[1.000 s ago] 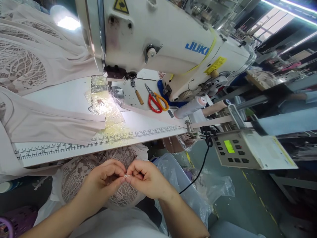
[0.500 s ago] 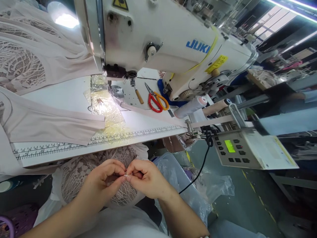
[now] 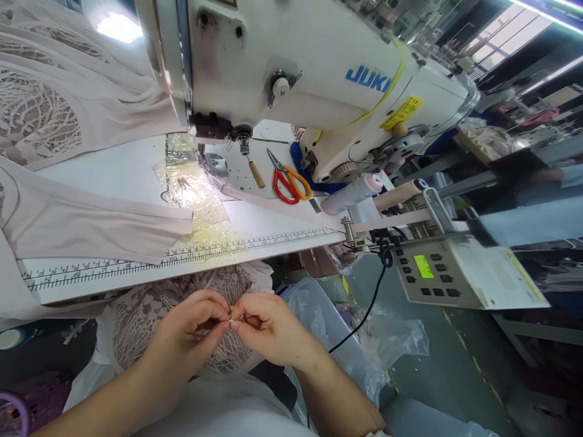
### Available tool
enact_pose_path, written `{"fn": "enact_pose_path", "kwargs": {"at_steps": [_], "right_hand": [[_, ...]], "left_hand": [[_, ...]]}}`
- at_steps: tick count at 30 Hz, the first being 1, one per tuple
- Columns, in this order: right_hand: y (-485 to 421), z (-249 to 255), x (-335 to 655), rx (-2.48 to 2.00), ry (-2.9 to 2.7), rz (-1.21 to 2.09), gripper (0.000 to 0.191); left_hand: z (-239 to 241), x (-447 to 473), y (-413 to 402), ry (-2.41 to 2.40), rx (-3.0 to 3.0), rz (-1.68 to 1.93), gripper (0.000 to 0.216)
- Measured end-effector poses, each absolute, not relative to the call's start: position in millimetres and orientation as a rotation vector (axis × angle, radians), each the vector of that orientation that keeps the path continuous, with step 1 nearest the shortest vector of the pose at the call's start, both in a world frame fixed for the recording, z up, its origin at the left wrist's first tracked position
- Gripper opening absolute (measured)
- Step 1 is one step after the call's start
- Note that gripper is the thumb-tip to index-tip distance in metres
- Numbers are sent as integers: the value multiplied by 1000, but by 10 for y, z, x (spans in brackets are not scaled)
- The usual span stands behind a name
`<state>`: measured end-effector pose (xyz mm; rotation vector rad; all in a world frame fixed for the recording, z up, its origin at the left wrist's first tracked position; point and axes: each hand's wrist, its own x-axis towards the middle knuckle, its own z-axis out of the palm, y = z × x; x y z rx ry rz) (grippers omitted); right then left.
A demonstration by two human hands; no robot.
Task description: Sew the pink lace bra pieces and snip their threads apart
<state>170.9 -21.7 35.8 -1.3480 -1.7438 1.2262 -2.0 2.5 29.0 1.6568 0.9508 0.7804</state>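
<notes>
Below the table edge, my left hand and my right hand meet fingertip to fingertip, both pinched on a tiny white piece too small to name. They hover over a pale lace garment lying in my lap. Above them runs the white sewing table with a printed ruler along its front edge. A white JUKI sewing machine stands on it. Pale pink fabric lies flat on the table's left part.
Red-and-orange scissors and a wooden-handled tool lie under the machine arm. A thread cone lies at the table's right end. A control panel with a green screen hangs to the right. Plastic bags sit below.
The view has tilted slightly, so the machine sits higher in frame. My hands stay pinched together in the same spot over the lace.
</notes>
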Motion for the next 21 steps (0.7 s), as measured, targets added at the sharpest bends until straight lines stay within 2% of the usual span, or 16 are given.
{"fn": "enact_pose_path", "kwargs": {"at_steps": [3,7,9,11,14,21], "right_hand": [[-219,373,1703,-1360,-1734,1258,12],[-207,365,1765,-1422,-1621,1471,5],[-194,343,1850,-1446,-1496,1513,18],[-187,323,1952,-1461,-1341,1464,22],[-206,331,2051,-1435,-1217,1384,14],[-360,389,1879,-1310,-1467,1261,21]], "left_hand": [[292,-17,27,950,1640,771,17],[254,-35,39,959,1576,752,16],[227,-48,52,969,1544,733,15],[207,-52,67,988,1484,726,13],[198,-37,94,1000,1313,716,11],[200,-14,130,998,860,633,14]]}}
